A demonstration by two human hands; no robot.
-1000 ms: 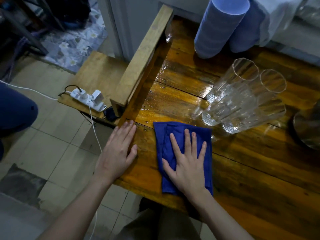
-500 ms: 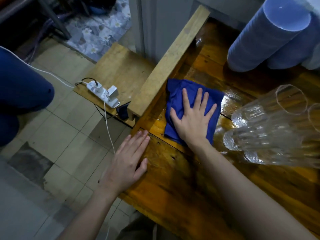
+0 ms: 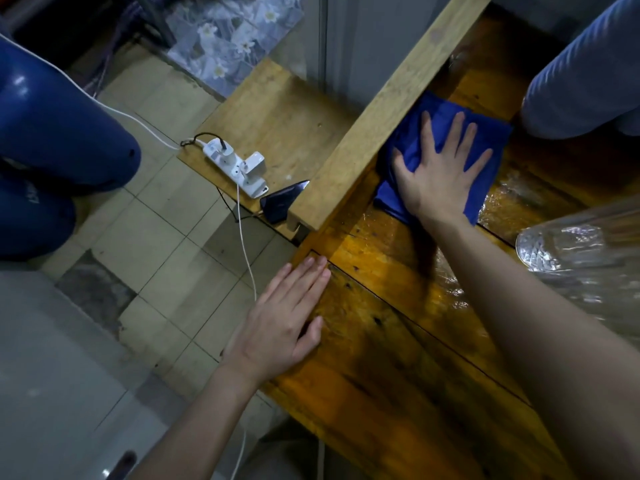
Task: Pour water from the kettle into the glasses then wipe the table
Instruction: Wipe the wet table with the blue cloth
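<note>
My right hand (image 3: 438,171) lies flat, fingers spread, pressing a folded blue cloth (image 3: 408,140) onto the wet wooden table (image 3: 388,344), close against the pale wooden rail (image 3: 377,123) along the table's left side. My left hand (image 3: 284,323) rests flat on the table's left edge, fingers together, holding nothing. Clear faceted glasses (image 3: 585,261) stand at the right edge of the view, partly cut off. Wet streaks shine on the wood between the cloth and the glasses. The kettle is out of view.
A blue-grey padded roll (image 3: 585,81) sits at the table's far right. Left of the rail, a lower wooden shelf (image 3: 277,119) carries a white power strip (image 3: 239,168) with cables and a dark phone (image 3: 280,202). A person's blue-clad knee (image 3: 59,133) is at the left over tiled floor.
My right hand has slid the blue cloth away from me across the table, from near the front edge up along the rail. My left hand has stayed on the table's edge.
</note>
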